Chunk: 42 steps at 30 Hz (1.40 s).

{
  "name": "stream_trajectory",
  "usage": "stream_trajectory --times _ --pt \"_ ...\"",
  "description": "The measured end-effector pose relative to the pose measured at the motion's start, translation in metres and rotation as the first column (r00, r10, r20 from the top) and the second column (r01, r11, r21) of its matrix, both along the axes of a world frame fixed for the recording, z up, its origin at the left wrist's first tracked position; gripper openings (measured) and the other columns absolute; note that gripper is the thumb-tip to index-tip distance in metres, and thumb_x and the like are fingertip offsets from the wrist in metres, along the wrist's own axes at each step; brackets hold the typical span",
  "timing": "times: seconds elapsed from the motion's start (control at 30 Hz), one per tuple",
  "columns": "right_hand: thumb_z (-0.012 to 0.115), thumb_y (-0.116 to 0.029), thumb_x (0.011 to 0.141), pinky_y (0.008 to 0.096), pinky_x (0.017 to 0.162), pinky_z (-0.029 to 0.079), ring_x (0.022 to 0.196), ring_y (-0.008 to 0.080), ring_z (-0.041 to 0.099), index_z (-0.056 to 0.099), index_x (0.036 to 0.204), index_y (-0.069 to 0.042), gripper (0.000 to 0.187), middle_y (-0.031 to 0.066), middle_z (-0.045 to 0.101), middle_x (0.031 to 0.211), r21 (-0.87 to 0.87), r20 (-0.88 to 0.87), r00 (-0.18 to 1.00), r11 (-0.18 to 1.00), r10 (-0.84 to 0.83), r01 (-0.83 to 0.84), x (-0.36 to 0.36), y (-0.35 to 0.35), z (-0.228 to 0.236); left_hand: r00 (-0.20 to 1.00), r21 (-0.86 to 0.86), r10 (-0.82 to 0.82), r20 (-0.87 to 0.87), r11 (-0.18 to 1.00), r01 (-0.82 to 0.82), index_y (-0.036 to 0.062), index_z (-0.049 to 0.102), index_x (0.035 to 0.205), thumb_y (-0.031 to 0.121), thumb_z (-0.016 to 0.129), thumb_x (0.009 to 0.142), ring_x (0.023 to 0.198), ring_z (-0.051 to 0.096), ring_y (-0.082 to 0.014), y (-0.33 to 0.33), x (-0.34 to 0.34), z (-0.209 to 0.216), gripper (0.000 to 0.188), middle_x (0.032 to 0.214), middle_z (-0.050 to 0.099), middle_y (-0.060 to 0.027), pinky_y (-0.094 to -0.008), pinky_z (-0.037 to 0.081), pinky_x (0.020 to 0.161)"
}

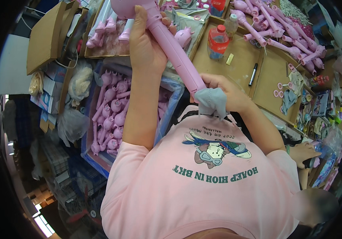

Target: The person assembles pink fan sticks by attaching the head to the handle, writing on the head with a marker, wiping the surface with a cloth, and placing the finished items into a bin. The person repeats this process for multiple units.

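Observation:
A long pink plastic toy wand (177,59) runs slantwise in front of my chest, its round head cut off by the upper edge. My left hand (150,49) is wrapped round it just below the head, with the thumb on the near side. At the lower end, my right hand (227,91) is closed on a grey cloth (211,102) and presses it against the wand's tip. The cloth hides that tip and part of the right fingers.
A blue-edged crate (170,115) of pink wand pieces stands left of me. Ahead, a cardboard tray (240,65) bears a red-capped bottle (218,42), a black marker (253,74) and pink-handled scissors (279,89). Pink wands (274,30) lie heaped beyond. Another person's hand (304,153) is at right.

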State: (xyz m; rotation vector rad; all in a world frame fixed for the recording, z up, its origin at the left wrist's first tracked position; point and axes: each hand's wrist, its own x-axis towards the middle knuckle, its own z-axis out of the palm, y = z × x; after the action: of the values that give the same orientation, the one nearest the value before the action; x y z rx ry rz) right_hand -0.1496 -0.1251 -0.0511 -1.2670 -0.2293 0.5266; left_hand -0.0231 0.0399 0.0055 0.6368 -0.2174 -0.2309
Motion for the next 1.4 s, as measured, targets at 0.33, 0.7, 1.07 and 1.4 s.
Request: stream_trajectory --times 0.33,0.7,1.07,1.4 --pt "0.05 -0.026 0.095 0.0227 0.072 0.048 0.085 0.0087 0.058 0.053 0.112 -0.002 0.03 0.0045 0.061 0.094 -0.148 0.2 0.936 0.935 -0.29 0.321 0.011 0.019 0.023 0.998 0.148 0.044 0.038 0.988 -0.049 0.0038 0.051 0.105 0.071 0.044 0.084 0.062 0.047 -0.012 -0.033 -0.035 -0.001 0.07 0.081 0.052 -0.0037 -0.0267 0.043 0.061" --pt "0.059 -0.019 0.088 0.0282 0.072 0.045 0.081 0.0155 0.055 0.049 0.115 -0.001 0.034 0.0114 0.06 0.091 -0.104 0.266 0.9 0.918 -0.346 0.383 0.006 0.025 0.027 0.998 0.154 -0.017 0.052 0.988 0.008 0.002 0.05 0.107 0.079 0.047 0.071 0.063 0.047 -0.0116 -0.037 -0.042 0.004 0.085 0.082 0.052 -0.0028 -0.0258 0.042 0.063" --pt "0.055 -0.009 0.08 0.0336 0.08 0.048 0.088 0.0235 0.063 0.057 0.111 -0.002 0.031 0.0133 0.065 0.092 -0.473 0.32 0.946 0.854 -0.06 0.214 -0.015 -0.021 -0.014 0.994 0.099 -0.007 0.107 0.995 -0.003 -0.0001 0.05 0.106 0.064 0.059 0.078 0.075 0.055 -0.0143 -0.002 -0.007 0.014 0.07 0.087 0.055 -0.0072 -0.0299 0.05 0.074" --pt "0.056 -0.009 0.081 0.0356 0.056 0.045 0.061 0.0269 0.058 0.056 0.076 -0.006 0.006 0.0115 0.055 0.07 0.139 0.9 0.324 0.897 -0.291 0.42 0.021 0.029 0.052 0.86 0.134 -0.4 -0.316 0.879 0.458 0.004 0.055 0.108 0.056 0.053 0.088 0.081 0.061 -0.0191 -0.057 -0.037 0.001 0.056 0.097 0.061 -0.0091 -0.0337 0.053 0.072"
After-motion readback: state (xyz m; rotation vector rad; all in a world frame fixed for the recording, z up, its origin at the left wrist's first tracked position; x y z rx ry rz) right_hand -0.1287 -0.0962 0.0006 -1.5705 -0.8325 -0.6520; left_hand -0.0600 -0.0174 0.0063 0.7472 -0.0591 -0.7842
